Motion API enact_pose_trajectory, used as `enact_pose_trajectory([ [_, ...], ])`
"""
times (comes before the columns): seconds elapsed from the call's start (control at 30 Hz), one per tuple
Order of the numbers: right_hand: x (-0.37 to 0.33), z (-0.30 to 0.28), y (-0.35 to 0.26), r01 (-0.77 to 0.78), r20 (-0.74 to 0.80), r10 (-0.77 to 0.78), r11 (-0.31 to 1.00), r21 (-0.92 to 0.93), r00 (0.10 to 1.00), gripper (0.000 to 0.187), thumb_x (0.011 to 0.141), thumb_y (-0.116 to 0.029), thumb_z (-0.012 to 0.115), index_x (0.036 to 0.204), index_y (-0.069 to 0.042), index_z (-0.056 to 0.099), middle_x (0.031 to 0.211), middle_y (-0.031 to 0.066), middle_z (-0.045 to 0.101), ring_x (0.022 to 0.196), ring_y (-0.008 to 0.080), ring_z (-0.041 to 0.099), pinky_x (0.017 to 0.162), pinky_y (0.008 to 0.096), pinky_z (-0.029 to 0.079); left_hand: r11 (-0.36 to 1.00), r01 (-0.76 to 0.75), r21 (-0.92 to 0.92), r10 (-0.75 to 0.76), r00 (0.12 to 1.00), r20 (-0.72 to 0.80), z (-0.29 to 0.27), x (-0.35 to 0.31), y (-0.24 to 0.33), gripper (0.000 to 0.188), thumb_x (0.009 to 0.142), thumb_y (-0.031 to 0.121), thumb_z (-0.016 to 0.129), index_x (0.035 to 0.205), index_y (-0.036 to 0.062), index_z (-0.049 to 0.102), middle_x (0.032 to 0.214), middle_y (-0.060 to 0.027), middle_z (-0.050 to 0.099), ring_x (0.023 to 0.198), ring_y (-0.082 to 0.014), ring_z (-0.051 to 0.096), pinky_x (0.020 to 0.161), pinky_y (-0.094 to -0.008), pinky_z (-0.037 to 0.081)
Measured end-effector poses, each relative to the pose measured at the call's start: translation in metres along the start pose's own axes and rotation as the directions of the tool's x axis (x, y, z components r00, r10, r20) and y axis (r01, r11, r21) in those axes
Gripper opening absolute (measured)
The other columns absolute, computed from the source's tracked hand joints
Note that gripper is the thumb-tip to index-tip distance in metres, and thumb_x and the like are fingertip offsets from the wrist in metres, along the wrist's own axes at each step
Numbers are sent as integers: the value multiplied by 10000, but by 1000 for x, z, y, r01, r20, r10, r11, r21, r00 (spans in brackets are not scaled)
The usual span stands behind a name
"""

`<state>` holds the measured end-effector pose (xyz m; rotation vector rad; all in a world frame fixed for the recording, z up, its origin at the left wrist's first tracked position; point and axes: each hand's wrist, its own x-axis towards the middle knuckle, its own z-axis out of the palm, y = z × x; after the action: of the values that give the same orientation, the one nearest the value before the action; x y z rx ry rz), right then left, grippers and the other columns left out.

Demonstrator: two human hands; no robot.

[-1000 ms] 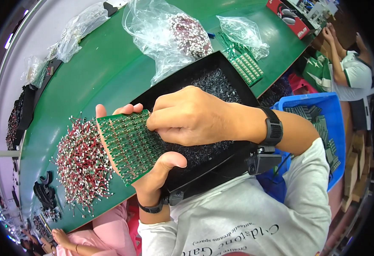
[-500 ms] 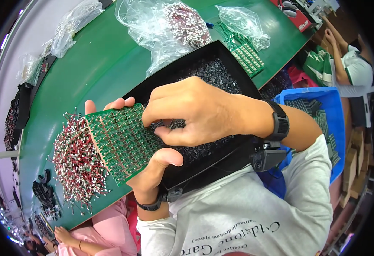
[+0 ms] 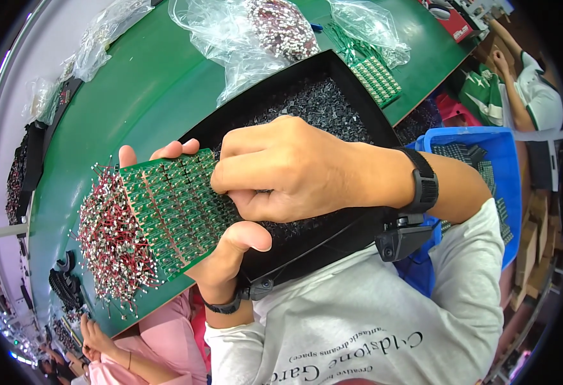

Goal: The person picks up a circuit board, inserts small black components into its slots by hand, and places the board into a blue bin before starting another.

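Left of board: wire pile just beside, green tabletop stretching beyond.
Left hand: clasping board from beneath, at tray's left side.
Right hand: bunched at board's right edge; cannot tell whether pinching.
Blue bin: right of tray.

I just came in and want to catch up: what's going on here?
The person's left hand holds a green circuit-board panel, which overlaps a black tray of small black parts in this view. The right hand is bent over the panel's right side; whether its fingertips hold a part is hidden. A pile of red-and-white wires lies on the green table at left; a blue bin of boards is at right.
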<state>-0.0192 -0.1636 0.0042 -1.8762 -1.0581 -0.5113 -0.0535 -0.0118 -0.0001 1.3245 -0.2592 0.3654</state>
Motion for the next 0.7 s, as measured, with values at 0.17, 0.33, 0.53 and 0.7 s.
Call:
enact_pose_trajectory([
  [0.17,4,-7,8,-4,54,-3,992,124,999,169,682,11,696,820,-54,622,739,63,583,592,224,619,514,316,505,998,-68,-13,69,996,50,-3,-1,-6,1376,471,525,921,1514,-1,193,1310,-161,536,1213,-318,547,1058,-440,437],
  [0.33,5,-11,10,-36,91,19,982,186,996,169,671,35,673,812,-44,622,717,62,588,599,196,627,515,302,501,999,10,-50,-6,996,84,-4,-2,-5,1562,360,528,929,1548,26,48,1339,-115,468,1247,-283,499,1050,-414,439],
  [0.53,6,-16,7,-55,82,43,988,146,996,164,671,51,675,805,-38,643,732,62,610,608,191,627,516,302,493,1000,-19,10,18,996,90,-12,0,-4,1545,397,515,945,1540,2,40,1339,-120,458,1235,-265,496,1055,-404,431],
  [0.7,2,-9,7,32,48,-33,999,34,998,193,681,25,703,848,-65,673,759,48,629,627,215,631,523,313,498,999,-26,-31,30,991,128,-10,0,-6,1527,402,487,962,1539,1,66,1337,-114,464,1233,-258,503,1049,-399,442],
])
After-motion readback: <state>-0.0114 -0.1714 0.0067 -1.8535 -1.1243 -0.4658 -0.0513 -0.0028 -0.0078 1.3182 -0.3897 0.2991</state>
